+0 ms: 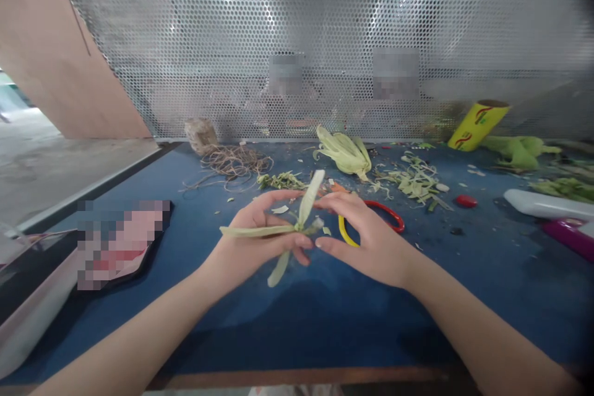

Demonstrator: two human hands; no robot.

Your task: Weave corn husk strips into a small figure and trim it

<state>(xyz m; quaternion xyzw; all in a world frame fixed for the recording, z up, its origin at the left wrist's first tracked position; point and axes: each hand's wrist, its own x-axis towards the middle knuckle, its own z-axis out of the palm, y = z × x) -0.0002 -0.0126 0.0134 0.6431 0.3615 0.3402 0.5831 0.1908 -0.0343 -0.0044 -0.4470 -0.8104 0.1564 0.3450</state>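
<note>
My left hand (pixel 257 238) pinches a small bunch of pale green corn husk strips (pixel 310 198) between thumb and fingers. The strips stick out in several directions, like petals or a propeller, from a knotted middle. Close by on the right, my right hand (pixel 366 232) has its thumb and fingers curved apart, with nothing seen between them. Its fingertips come near the upright strip; whether they touch it I cannot tell. Partly behind the right hand lie red and yellow loop handles (pixel 394 216), like those of scissors. A larger corn husk (pixel 346 153) rests farther back.
A blue tabletop (pixel 260 334) carries a string tangle (pixel 236 164), leafy scraps (pixel 417 179), a yellow tube (pixel 477 125), a red oval piece (pixel 466 201) and a white-and-purple tool (pixel 547 205). A dark-edged phone-like object (pixel 160 229) lies left. Perforated metal (pixel 208 43) stands behind the table.
</note>
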